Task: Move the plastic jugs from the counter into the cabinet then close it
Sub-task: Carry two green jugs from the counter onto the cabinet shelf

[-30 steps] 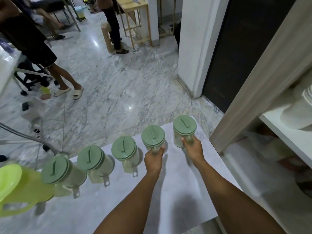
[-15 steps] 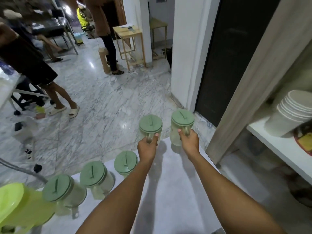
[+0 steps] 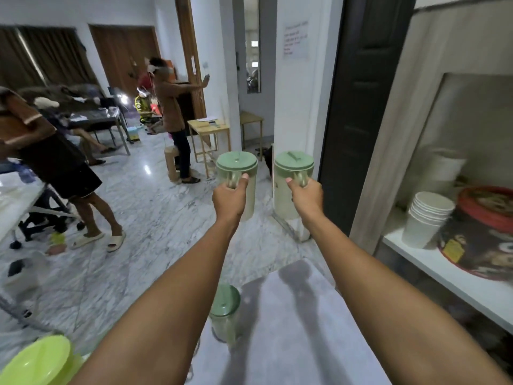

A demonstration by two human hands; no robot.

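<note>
My left hand [image 3: 231, 197] grips the handle of a clear plastic jug with a green lid [image 3: 236, 162], held upright in the air. My right hand [image 3: 305, 194] grips the handle of a second green-lidded jug [image 3: 293, 162], level with the first and a little to its right. Both jugs hang well above the white counter [image 3: 291, 329]. One more green-lidded jug [image 3: 224, 309] stands on the counter beneath my left forearm; any others are hidden by my arm. The open cabinet [image 3: 444, 162] is at the right, its white shelf [image 3: 444, 270] below and to the right of the jugs.
On the cabinet shelf stand a stack of white paper cups [image 3: 426, 218] and a round tin with a red lid [image 3: 480, 234]. A lime-green plastic bowl [image 3: 39, 362] sits at the lower left. Several people stand on the marble floor [image 3: 155, 218] at the left.
Both hands have lifted their jugs off the counter and raised them higher. My view has tilted up, so the row of jugs on the counter has dropped mostly out of sight.
</note>
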